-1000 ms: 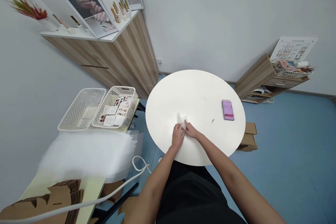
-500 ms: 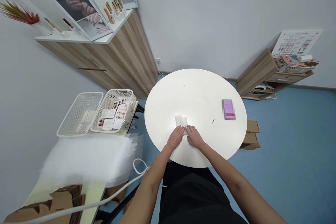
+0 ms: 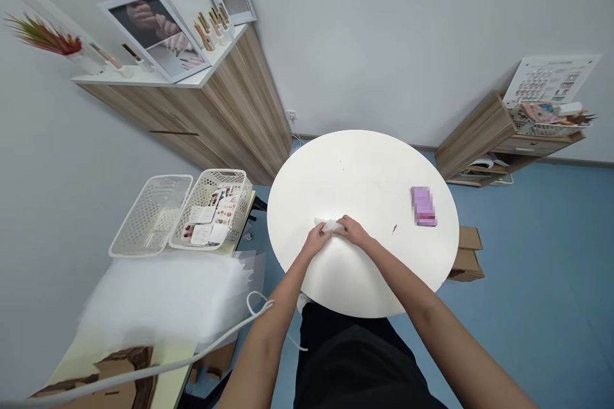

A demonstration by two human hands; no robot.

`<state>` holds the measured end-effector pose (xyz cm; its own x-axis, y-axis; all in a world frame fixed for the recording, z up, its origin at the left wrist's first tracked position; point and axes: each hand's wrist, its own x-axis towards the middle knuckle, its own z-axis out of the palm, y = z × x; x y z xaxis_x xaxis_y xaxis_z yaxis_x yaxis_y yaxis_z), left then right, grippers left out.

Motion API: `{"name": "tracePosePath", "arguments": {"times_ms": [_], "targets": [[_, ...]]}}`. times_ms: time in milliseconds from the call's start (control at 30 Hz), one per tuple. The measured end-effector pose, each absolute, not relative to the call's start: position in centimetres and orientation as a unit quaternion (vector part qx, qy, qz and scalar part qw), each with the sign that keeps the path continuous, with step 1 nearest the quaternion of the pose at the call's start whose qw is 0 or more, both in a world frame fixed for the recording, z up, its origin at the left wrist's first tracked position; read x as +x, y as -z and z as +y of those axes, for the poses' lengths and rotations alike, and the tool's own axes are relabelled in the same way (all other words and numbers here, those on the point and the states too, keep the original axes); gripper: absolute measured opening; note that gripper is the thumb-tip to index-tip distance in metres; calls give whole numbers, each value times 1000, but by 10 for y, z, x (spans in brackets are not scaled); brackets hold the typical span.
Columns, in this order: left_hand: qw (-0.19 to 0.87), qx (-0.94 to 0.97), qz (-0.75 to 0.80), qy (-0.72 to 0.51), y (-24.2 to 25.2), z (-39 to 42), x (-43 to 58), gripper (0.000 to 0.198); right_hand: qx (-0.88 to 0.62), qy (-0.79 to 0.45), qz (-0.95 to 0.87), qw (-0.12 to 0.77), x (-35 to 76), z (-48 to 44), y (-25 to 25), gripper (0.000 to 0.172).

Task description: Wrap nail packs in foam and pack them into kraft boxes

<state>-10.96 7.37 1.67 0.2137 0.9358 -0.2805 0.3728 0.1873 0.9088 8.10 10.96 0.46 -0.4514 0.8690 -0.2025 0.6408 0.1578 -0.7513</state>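
Observation:
Between my two hands is a small white translucent wrap (image 3: 332, 226), like foam or tissue sheet, bunched into a narrow bundle on the round white table (image 3: 355, 166). My left hand (image 3: 316, 238) grips its left end with bent fingers. On the right end, my right hand (image 3: 352, 231) closes its fingers around the wrap. Whatever may lie inside the wrap is hidden. A blurred purple and pink rectangular item (image 3: 423, 206) lies toward the table's right side.
Left of the table, a side table carries a stack of white translucent sheets (image 3: 182, 294), a basket of printed cards (image 3: 211, 208) and another white basket (image 3: 151, 217). A white cable (image 3: 215, 342) crosses at lower left. Cardboard boxes (image 3: 467, 255) stand right of the table.
The flat white wrap, whose flaps stuck out beyond my hands, is now folded or rolled into a narrower bundle. Both hands have come up slightly and grip its ends.

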Motion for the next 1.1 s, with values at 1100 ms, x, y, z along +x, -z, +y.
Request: {"name": "tracePosePath", "arguments": {"times_ms": [1100], "targets": [[181,653,695,-241,-12,-17,-126,59,-557,-225,-756,262,8,91,-11,49]]}}
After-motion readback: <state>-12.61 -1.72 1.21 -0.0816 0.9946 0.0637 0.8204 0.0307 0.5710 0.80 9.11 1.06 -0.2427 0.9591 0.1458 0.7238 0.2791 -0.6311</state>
